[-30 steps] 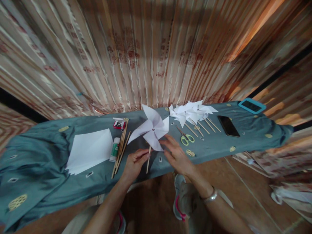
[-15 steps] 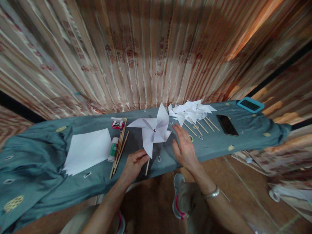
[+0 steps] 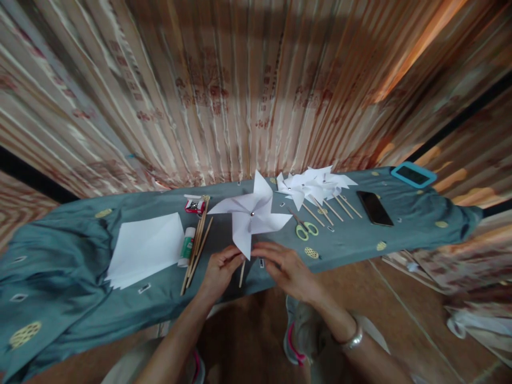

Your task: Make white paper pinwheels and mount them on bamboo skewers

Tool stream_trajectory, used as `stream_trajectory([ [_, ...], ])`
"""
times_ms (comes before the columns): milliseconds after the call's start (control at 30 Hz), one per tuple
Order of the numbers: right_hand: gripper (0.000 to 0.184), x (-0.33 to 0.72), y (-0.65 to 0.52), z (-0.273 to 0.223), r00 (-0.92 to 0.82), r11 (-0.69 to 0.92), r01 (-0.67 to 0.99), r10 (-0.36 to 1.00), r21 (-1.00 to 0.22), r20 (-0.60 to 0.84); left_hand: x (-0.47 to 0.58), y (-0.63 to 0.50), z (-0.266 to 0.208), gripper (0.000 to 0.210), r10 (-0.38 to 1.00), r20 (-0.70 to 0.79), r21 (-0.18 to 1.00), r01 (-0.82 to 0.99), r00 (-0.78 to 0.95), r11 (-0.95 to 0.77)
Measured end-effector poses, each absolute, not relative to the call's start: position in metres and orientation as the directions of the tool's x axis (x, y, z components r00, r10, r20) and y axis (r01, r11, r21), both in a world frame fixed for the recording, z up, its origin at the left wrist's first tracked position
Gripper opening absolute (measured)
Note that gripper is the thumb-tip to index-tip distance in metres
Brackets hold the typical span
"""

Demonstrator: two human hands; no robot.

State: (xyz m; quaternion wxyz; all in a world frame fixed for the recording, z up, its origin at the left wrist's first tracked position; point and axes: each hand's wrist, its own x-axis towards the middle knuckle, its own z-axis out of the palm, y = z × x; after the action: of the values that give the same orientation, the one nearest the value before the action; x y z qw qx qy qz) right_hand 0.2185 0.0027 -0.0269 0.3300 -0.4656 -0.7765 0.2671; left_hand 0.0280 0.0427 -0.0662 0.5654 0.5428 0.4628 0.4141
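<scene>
A white paper pinwheel (image 3: 251, 212) with a shiny pin at its centre faces me. Its wooden stick shows below the lower blade. My left hand (image 3: 219, 273) pinches it at the tip of that blade, by the stick. From the other side my right hand (image 3: 288, 269) reaches in, fingers stretched out, with the fingertips at the edge of the lower blade; whether they touch it I cannot tell. Green-handled scissors (image 3: 306, 230) lie right of the pinwheel. Beyond them rest several finished pinwheels (image 3: 314, 184), their sticks pointing toward me.
On the blue-green cloth (image 3: 344, 248) lie a stack of white paper (image 3: 146, 248), a glue stick (image 3: 186, 247), wooden sticks (image 3: 196, 256) and a small red box of pins (image 3: 194, 205). Farther right are a black phone (image 3: 375, 208) and a blue-framed device (image 3: 414, 174). A patterned curtain (image 3: 224, 106) hangs behind.
My right hand has moved left and down to the pinwheel's lower blade, uncovering the scissors. The pinwheel's blades have turned slightly; my left hand keeps its pinch.
</scene>
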Motion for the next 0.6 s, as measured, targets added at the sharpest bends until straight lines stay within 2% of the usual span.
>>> stream_trajectory([
  [67, 0.036, 0.218, -0.003, -0.02, -0.333, 0.411, 0.507, 0.904, -0.758, 0.267, 0.027, 0.043, -0.068, 0.02, 0.973, -0.059, 0.997, 0.056, 0.224, 0.047],
  [133, 0.031, 0.224, -0.004, -0.014, -0.226, 0.399, 0.507, 0.917, -0.764, 0.329, 0.026, 0.043, -0.069, 0.021, 0.973, -0.054, 0.997, 0.066, 0.222, 0.041],
  [200, 0.029, 0.232, -0.001, -0.012, -0.059, 0.395, 0.587, 0.892, -0.707, 0.449, 0.026, 0.042, -0.069, 0.021, 0.97, -0.061, 0.997, 0.069, 0.236, 0.046],
  [267, 0.034, 0.242, 0.006, -0.016, 0.048, 0.354, 0.727, 0.829, -0.588, 0.558, 0.027, 0.041, -0.068, 0.022, 0.962, -0.078, 0.995, 0.076, 0.263, 0.059],
  [333, 0.045, 0.25, 0.014, -0.024, 0.038, 0.3, 0.826, 0.816, -0.478, 0.576, 0.029, 0.04, -0.067, 0.022, 0.954, -0.092, 0.994, 0.08, 0.287, 0.072],
  [400, 0.049, 0.254, 0.02, -0.033, -0.009, 0.287, 0.857, 0.839, -0.427, 0.544, 0.03, 0.039, -0.067, 0.023, 0.952, -0.099, 0.994, 0.064, 0.291, 0.084],
  [500, 0.045, 0.253, 0.023, -0.043, -0.059, 0.312, 0.842, 0.864, -0.44, 0.5, 0.032, 0.038, -0.068, 0.027, 0.954, -0.124, 0.992, 0.043, 0.272, 0.117],
  [600, 0.041, 0.242, 0.017, -0.042, -0.113, 0.357, 0.776, 0.889, -0.52, 0.443, 0.032, 0.039, -0.069, 0.027, 0.96, -0.123, 0.992, 0.034, 0.253, 0.118],
])
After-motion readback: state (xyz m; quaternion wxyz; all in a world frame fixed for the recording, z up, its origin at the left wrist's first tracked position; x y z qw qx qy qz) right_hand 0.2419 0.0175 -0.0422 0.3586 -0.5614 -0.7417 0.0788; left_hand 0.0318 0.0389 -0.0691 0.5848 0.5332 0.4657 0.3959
